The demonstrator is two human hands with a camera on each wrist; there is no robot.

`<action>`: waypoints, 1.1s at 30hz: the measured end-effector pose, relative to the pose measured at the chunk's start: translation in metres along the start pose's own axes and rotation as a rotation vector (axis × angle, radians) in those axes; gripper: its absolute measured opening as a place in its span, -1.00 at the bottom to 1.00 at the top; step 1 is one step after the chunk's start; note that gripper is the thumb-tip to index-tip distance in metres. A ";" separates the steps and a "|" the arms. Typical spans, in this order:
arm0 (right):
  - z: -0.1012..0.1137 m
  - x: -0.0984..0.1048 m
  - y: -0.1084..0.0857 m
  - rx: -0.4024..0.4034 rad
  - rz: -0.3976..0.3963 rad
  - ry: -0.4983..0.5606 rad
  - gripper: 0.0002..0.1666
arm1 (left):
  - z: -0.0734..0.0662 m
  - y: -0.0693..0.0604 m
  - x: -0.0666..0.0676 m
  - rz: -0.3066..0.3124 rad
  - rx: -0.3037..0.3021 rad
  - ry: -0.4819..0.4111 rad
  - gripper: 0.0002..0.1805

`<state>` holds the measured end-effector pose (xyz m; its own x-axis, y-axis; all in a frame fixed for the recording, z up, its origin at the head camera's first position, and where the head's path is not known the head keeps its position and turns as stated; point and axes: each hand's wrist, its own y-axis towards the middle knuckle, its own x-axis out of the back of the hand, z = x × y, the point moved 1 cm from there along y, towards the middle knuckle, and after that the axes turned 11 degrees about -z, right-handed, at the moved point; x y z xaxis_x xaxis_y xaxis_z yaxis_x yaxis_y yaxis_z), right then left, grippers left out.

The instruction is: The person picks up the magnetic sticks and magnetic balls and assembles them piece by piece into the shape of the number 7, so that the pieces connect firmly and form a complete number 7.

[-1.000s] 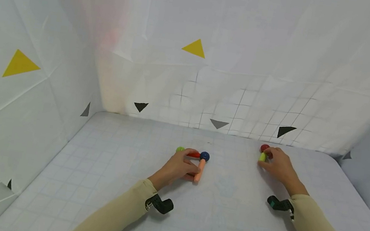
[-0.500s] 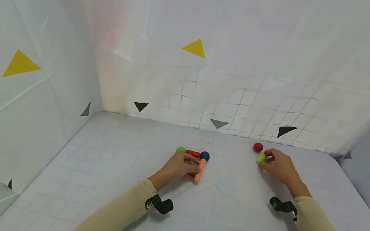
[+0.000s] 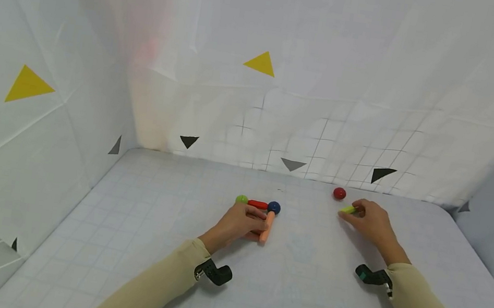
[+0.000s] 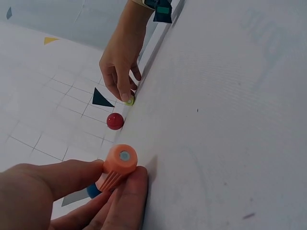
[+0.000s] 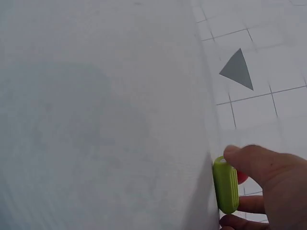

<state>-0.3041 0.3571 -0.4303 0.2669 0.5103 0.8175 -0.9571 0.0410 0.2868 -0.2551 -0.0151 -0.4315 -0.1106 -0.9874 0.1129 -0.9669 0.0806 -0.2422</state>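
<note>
My left hand (image 3: 234, 224) grips an orange magnetic rod (image 3: 267, 226) between thumb and fingers; the metal disc in its end faces the left wrist camera. The rod's far end meets a dark blue ball (image 3: 274, 208). From that ball a red rod (image 3: 258, 204) runs left to a green ball (image 3: 242, 199), partly covered by the left hand. Over on the right, my right hand (image 3: 372, 221) pinches a yellow-green rod (image 5: 226, 187) close to the table surface. A red ball (image 3: 339, 193) lies just beyond that rod, apart from it.
A pale gridded cloth covers the table (image 3: 302, 298). White sheeting (image 3: 215, 112) rises behind it and at both sides, marked with yellow and dark triangles. Each wrist carries a small dark camera.
The red ball, beside the yellow-green rod a second ago, has shifted left and separated from it. The rod has turned in the right hand's fingers. The left fingers dropped slightly, baring the red rod.
</note>
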 end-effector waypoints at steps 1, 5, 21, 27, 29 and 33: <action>0.000 0.000 0.000 -0.004 -0.004 -0.003 -0.31 | 0.000 0.000 0.000 0.000 0.000 0.001 -0.67; 0.000 0.000 0.001 -0.021 0.001 -0.002 -0.32 | 0.000 0.001 -0.001 0.005 -0.003 0.009 -0.67; 0.003 0.002 -0.009 -0.032 -0.010 0.022 -0.31 | 0.000 0.001 -0.003 0.021 -0.009 0.018 -0.67; 0.018 0.003 -0.016 -0.012 -0.035 0.058 -0.31 | -0.002 -0.001 -0.003 0.010 -0.008 0.026 -0.68; 0.025 0.003 -0.018 -0.011 -0.038 0.074 -0.28 | -0.002 -0.002 -0.002 0.009 -0.009 0.029 -0.67; 0.037 0.003 -0.023 -0.002 -0.056 0.105 -0.28 | -0.003 -0.002 -0.001 0.003 -0.006 0.027 -0.67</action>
<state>-0.2775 0.3254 -0.4159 0.3067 0.5945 0.7433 -0.9413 0.0736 0.3296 -0.2535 -0.0137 -0.4282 -0.1195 -0.9832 0.1378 -0.9678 0.0844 -0.2372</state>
